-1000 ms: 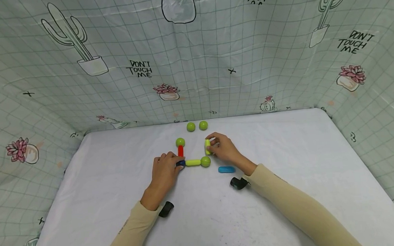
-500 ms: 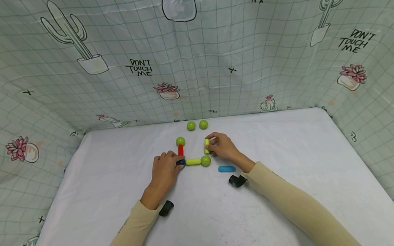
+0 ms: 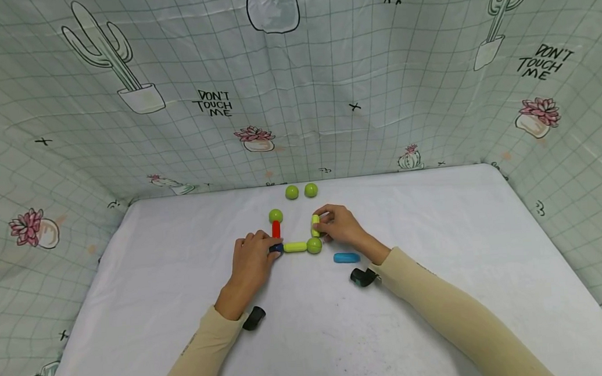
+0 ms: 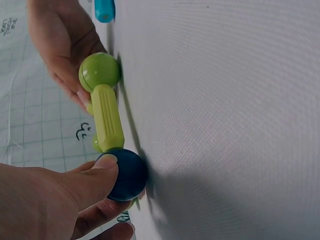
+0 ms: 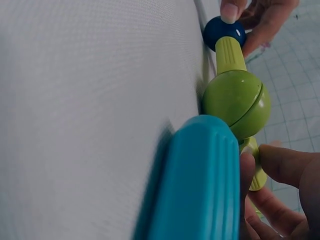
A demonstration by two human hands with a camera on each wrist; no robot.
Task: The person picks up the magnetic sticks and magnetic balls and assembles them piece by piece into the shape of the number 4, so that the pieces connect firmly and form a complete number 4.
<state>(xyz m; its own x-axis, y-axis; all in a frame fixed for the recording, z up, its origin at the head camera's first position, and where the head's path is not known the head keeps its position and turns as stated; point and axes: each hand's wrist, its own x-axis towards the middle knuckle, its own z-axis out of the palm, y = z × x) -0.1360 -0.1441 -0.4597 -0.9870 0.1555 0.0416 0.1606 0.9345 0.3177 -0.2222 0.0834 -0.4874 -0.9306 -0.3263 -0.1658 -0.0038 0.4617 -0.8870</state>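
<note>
My left hand (image 3: 251, 262) pinches a dark blue ball (image 4: 129, 175) between thumb and fingers. From this ball a ridged yellow-green toy rod (image 3: 295, 247) runs right to a green ball (image 3: 314, 245), and a red rod (image 3: 276, 229) runs away to another green ball (image 3: 275, 215). With thumb and fingertips, my right hand (image 3: 339, 225) holds a second yellow-green rod (image 3: 315, 226), its near end at the right-hand green ball. Whether that end touches the ball is hard to tell, since fingers cover part of the rod in the right wrist view.
A blue rod (image 3: 346, 257) lies on the white table (image 3: 311, 338), just nearer than my right hand. Two loose green balls (image 3: 292, 192) sit side by side by the table's far edge. Behind that edge hangs a printed cloth (image 3: 320, 93).
My right hand has shifted slightly nearer with its yellow-green rod, bringing the rod's end closer to the green ball. The left hand keeps its grip on the dark blue ball.
</note>
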